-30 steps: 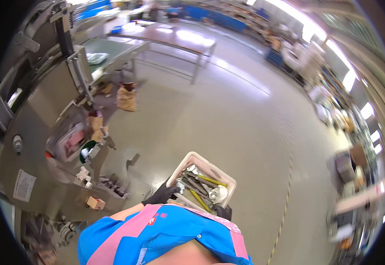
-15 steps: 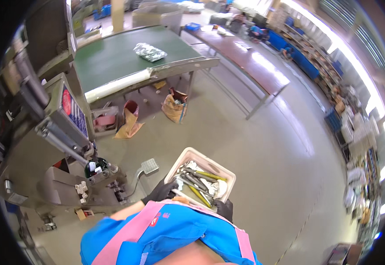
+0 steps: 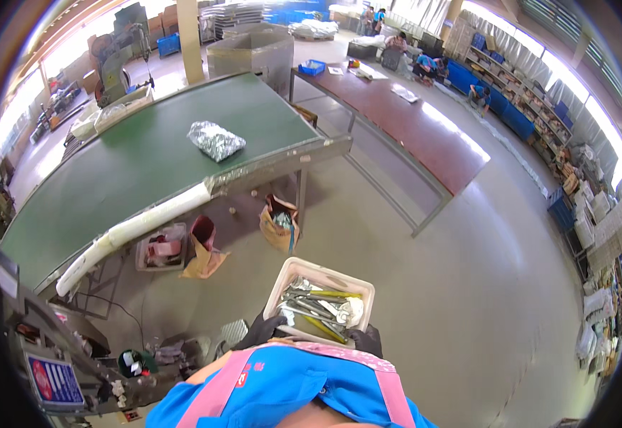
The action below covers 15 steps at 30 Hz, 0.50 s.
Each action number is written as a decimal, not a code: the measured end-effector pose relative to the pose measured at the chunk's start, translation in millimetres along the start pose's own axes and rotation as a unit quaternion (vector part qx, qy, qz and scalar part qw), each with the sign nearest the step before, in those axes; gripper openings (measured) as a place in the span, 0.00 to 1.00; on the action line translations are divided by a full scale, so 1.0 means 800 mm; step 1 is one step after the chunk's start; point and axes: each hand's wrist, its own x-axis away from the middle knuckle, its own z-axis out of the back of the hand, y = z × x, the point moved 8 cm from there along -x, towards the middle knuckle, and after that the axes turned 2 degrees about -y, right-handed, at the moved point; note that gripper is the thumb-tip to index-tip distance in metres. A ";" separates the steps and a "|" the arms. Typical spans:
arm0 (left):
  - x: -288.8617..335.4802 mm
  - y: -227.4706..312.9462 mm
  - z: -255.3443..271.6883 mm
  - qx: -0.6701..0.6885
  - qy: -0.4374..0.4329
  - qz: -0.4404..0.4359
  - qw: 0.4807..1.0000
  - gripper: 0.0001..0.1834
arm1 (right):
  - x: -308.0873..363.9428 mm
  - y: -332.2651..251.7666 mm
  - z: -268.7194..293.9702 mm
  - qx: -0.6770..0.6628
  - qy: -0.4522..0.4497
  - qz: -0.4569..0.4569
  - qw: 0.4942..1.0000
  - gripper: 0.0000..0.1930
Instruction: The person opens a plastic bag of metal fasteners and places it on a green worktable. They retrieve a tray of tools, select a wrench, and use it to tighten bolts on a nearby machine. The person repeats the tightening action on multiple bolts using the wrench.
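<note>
Finding: the person holds the tub (image 3: 327, 269) up in front of the blue shirt (image 3: 282, 381), above the floor (image 3: 454, 314), with both hands on it.

Grip: the left hand (image 3: 259, 331), in a black glove, is closed on the tub's near left corner. The right hand (image 3: 366, 340), gloved likewise, is closed on its near right corner. The fingers under the tub are hidden, so how firmly either grip bears cannot be told.

Contents: the tub is loaded. Metal tools (image 3: 316, 307) lie across one another inside it, among them yellow handles (image 3: 337, 293); a white wad (image 3: 354, 312) sits at its right wall. How many tools there are cannot be counted with certainty.

Progress: as judged, lifting and loading are complete. Setting down is not: the tub rests on no desk, and none of its tools is seen laid out elsewhere.

Surroundings: beyond the tub, to its left, stands the green desk (image 3: 147, 153), bearing a silver bag (image 3: 215, 141). Beyond the tub, to its right, is the brown desk (image 3: 414, 139). A sack (image 3: 277, 232) stands on the floor just past the tub's far left corner; a pedal (image 3: 235, 330) lies to the tub's left, near the left hand.
</note>
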 end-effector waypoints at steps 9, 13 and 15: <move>-0.053 -0.071 0.044 0.359 0.108 0.130 0.918 0.25 | -0.171 -0.132 -0.075 0.167 -0.199 0.169 0.951 0.13; -0.096 -0.066 0.106 0.329 0.144 0.099 0.928 0.20 | -0.232 -0.145 -0.124 0.195 -0.206 0.147 0.948 0.13; -0.124 -0.050 0.139 0.279 0.149 0.068 0.946 0.17 | -0.257 -0.150 -0.142 0.197 -0.185 0.183 0.945 0.13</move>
